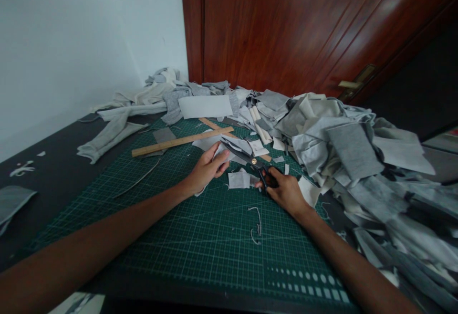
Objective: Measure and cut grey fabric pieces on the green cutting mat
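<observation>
My right hand (284,187) grips the black handles of a pair of scissors (254,161). The scissor blades stand apart and point up and left toward my left hand (208,166). Pinched between the fingers of that hand is a pale piece of fabric (221,154), which lies close to the blades; whether they touch it I cannot tell. Below the scissors a small folded light-grey scrap (239,179) rests on the green cutting mat (200,242). Another pale scrap (258,147) lies just beyond the blades.
Two crossed wooden rulers (179,142) lie behind my left hand. A white rectangular sheet (205,107) sits at the back. Heaped grey and cream fabric (354,147) covers the right side, more cloth (110,135) the left. Loose threads (258,223) lie in front; a wooden door (272,27) stands behind.
</observation>
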### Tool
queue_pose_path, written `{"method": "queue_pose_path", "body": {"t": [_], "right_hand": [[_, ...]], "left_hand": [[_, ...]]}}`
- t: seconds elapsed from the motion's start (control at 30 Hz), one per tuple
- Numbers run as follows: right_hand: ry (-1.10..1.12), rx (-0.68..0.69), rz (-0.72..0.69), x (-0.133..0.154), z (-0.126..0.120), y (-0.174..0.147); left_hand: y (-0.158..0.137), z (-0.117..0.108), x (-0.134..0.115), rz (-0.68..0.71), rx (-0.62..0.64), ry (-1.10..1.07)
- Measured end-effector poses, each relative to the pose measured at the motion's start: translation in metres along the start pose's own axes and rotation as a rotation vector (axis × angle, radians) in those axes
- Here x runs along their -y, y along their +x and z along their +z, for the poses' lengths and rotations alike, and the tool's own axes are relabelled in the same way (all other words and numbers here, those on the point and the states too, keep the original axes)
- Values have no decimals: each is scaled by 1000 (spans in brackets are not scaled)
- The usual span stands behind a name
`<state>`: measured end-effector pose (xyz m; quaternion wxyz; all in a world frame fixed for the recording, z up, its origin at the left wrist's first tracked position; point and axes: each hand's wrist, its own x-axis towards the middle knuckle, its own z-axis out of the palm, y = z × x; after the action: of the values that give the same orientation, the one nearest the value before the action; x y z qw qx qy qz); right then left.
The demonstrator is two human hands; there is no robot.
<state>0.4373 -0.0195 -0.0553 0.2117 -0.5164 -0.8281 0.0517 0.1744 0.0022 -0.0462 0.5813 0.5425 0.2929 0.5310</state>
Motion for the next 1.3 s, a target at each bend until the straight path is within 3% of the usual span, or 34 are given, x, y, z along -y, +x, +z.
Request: {"method": "queue_pose_path", "body": {"t": [0.53,0.97,1.3], "right_hand": [[-24,-49,22,-5,4,-1],[430,-204,153,-4,3,2],[222,-73,20,6,0,0]], "left_hand": [[1,0,1,26,-53,13],[1,-2,3,6,-67,22],[0,0,-3,64,-92,70]]}}
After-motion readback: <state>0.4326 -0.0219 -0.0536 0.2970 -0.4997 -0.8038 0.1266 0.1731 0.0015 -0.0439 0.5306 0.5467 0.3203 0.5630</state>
